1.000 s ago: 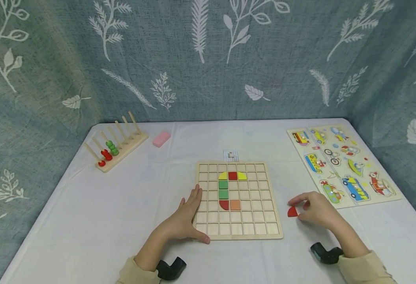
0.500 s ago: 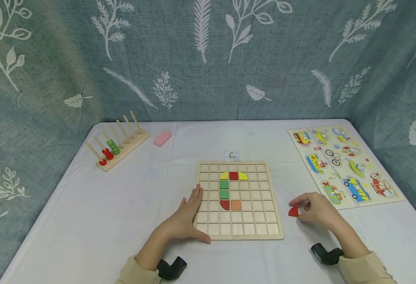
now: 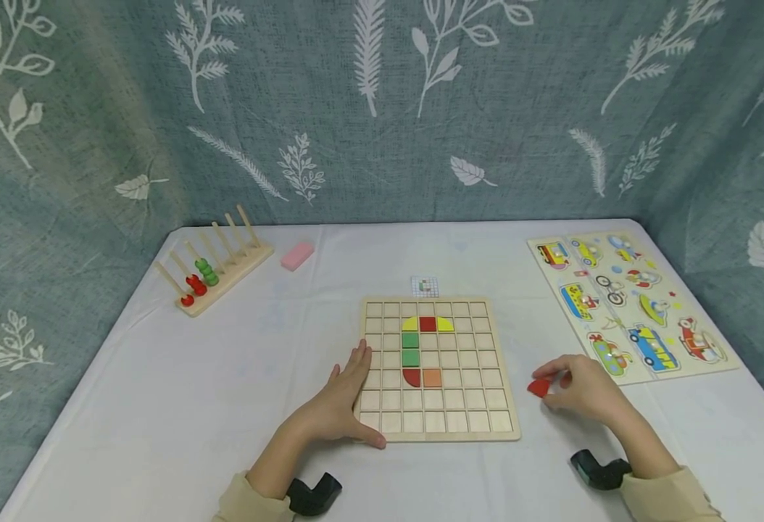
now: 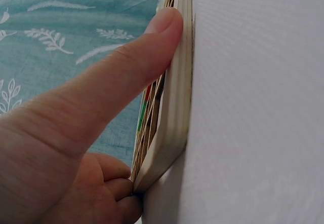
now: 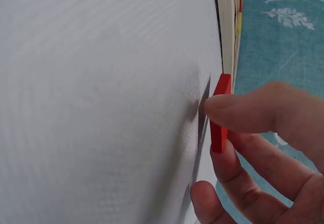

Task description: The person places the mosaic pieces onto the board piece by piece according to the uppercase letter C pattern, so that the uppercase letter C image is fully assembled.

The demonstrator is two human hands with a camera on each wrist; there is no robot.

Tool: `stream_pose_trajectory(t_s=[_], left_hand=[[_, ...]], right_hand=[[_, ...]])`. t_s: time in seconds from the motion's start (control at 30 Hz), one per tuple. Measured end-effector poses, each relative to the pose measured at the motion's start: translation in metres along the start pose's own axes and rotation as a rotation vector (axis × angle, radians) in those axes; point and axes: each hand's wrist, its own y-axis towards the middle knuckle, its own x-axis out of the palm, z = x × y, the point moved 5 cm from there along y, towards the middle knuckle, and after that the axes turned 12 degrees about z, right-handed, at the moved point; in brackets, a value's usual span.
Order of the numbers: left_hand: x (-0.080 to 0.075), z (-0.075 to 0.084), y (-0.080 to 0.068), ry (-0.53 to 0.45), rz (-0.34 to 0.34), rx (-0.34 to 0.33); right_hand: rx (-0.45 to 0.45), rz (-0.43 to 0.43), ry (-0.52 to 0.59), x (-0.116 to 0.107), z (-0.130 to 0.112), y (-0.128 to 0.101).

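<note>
Backdrop: blue-grey curtain with white leaf and fern prints, hung behind and wrapping both sides.
Table: covered in a white cloth, lightly creased.
Light: even and soft, faint shadows.

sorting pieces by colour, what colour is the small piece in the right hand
Red. The piece pinched by the right hand shows best in the right wrist view.
</note>
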Motion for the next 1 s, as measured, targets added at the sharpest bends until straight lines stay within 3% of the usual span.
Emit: stream_pose_trajectory(t_s=[0.67,1.0], left_hand=[[0.0,-0.001,0.001,-0.013,-0.003,-0.004],[0.0,-0.001,0.001,-0.011,0.0,-0.002]], right_hand=[[0.004,0.051,0.041,-0.001,-0.007,0.001],[-0.04,0.068,0.048,0.003,-0.018,0.001]])
